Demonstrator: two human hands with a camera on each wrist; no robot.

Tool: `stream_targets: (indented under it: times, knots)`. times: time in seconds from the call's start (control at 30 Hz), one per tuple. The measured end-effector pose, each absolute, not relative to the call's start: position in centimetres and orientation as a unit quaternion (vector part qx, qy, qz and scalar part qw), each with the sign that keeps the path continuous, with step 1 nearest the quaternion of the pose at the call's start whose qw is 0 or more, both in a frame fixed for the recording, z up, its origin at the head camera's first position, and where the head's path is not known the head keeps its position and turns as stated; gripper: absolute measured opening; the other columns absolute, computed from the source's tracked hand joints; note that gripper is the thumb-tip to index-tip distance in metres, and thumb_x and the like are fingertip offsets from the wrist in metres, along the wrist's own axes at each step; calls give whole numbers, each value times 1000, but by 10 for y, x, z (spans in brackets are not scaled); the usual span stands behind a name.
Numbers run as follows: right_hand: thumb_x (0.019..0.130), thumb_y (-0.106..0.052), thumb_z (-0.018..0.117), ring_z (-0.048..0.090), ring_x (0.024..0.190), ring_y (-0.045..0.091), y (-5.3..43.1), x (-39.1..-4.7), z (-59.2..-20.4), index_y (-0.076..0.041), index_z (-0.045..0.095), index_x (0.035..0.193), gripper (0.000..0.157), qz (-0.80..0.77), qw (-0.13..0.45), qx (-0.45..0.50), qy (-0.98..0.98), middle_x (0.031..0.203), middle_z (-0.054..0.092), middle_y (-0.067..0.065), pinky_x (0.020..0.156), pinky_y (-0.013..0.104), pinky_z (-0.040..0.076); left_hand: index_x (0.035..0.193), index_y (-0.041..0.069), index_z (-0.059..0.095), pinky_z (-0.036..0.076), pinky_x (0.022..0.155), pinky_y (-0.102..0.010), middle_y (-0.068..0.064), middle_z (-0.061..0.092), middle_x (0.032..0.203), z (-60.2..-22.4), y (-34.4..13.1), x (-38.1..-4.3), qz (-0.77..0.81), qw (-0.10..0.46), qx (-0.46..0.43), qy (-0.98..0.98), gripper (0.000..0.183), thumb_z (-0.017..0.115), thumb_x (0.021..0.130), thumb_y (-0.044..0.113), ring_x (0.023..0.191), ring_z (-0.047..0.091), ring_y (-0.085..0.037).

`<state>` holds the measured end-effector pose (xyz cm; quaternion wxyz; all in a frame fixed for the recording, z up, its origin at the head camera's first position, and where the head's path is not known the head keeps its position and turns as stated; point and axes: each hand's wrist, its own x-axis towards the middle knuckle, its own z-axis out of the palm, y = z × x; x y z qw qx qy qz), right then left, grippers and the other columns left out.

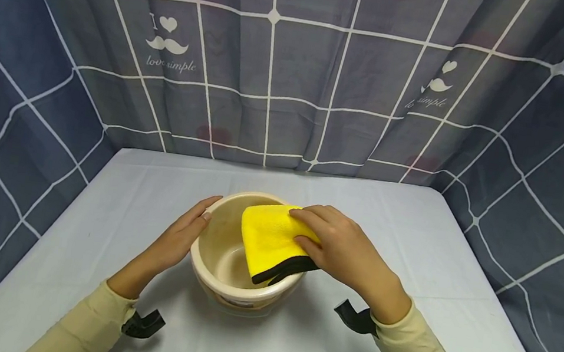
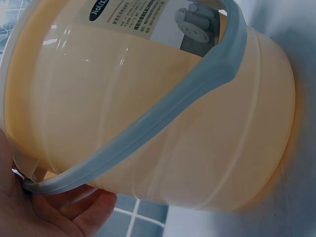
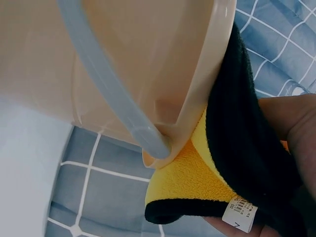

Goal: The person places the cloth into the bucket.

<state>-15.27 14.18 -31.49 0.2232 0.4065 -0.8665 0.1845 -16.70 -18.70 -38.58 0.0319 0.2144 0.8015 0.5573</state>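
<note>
A cream plastic bucket (image 1: 222, 239) stands upright in front of me, its grey handle (image 2: 148, 123) hanging down along the near side. My left hand (image 1: 179, 240) grips the bucket at its left rim, thumb at the edge and fingers along the outside by the handle joint (image 2: 32, 175). A folded yellow cloth (image 1: 269, 234) with black edging lies over the bucket's right rim, partly covering the opening. My right hand (image 1: 339, 249) holds this cloth at its right side. In the right wrist view a white tag (image 3: 239, 215) shows on the cloth's edge.
The bucket stands on a white-covered table (image 1: 344, 351). Grey-blue checked curtains (image 1: 294, 82) enclose the table at the back and both sides. A printed label (image 2: 143, 19) is on the bucket's outer wall. Black straps (image 1: 356, 318) are on both wrists.
</note>
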Motion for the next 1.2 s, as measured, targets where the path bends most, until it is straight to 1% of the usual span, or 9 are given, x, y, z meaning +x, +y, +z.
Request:
stream_targets:
  times: [0.27, 0.43, 0.53, 0.7, 0.87, 1.07, 1.2]
  knots:
    - [86, -10, 82, 64, 109, 24, 135, -154, -314, -7, 72, 123, 38, 178, 226, 417, -862, 116, 69, 6, 92, 39, 53, 159, 7, 30, 33, 102, -12, -16, 35, 160, -387, -188, -166, 561, 31, 209, 800, 49, 31, 113, 25, 140, 38, -32]
    - [86, -8, 82, 64, 109, 24, 130, -153, -311, -8, 72, 123, 39, 177, 217, 421, -863, 116, 69, 5, 91, 39, 54, 159, 7, 30, 30, 103, -11, -16, 33, 161, -387, -189, -165, 563, 30, 209, 799, 49, 31, 113, 25, 144, 34, -32]
    - [85, -9, 83, 64, 108, 24, 127, -154, -310, -8, 73, 122, 39, 173, 216, 426, -862, 115, 69, 5, 90, 39, 54, 159, 7, 30, 30, 103, -11, -16, 34, 161, -387, -189, -165, 563, 29, 208, 799, 49, 31, 113, 25, 144, 33, -32]
    - [85, -8, 83, 65, 107, 24, 122, -154, -308, -8, 73, 121, 38, 165, 216, 432, -860, 114, 70, 5, 89, 39, 55, 159, 6, 30, 31, 102, -11, -17, 35, 160, -386, -189, -165, 560, 27, 210, 801, 49, 31, 113, 25, 143, 35, -33]
    - [85, -8, 82, 65, 107, 24, 120, -153, -309, -8, 73, 121, 37, 162, 212, 431, -862, 115, 70, 4, 87, 39, 56, 158, 8, 31, 35, 102, -14, -16, 37, 158, -384, -189, -166, 557, 34, 214, 802, 49, 31, 113, 26, 140, 39, -32]
    - [85, -8, 82, 65, 107, 23, 116, -155, -310, -9, 73, 121, 37, 154, 215, 437, -860, 115, 70, 4, 86, 38, 56, 159, 8, 30, 33, 102, -13, -15, 36, 159, -384, -189, -167, 557, 37, 213, 802, 49, 31, 113, 27, 142, 37, -31]
    - [85, -9, 82, 65, 106, 24, 113, -155, -310, -8, 72, 121, 37, 145, 217, 441, -859, 115, 70, 4, 84, 38, 56, 159, 9, 31, 34, 102, -13, -15, 36, 159, -384, -190, -168, 563, 41, 212, 798, 49, 31, 113, 27, 141, 38, -31]
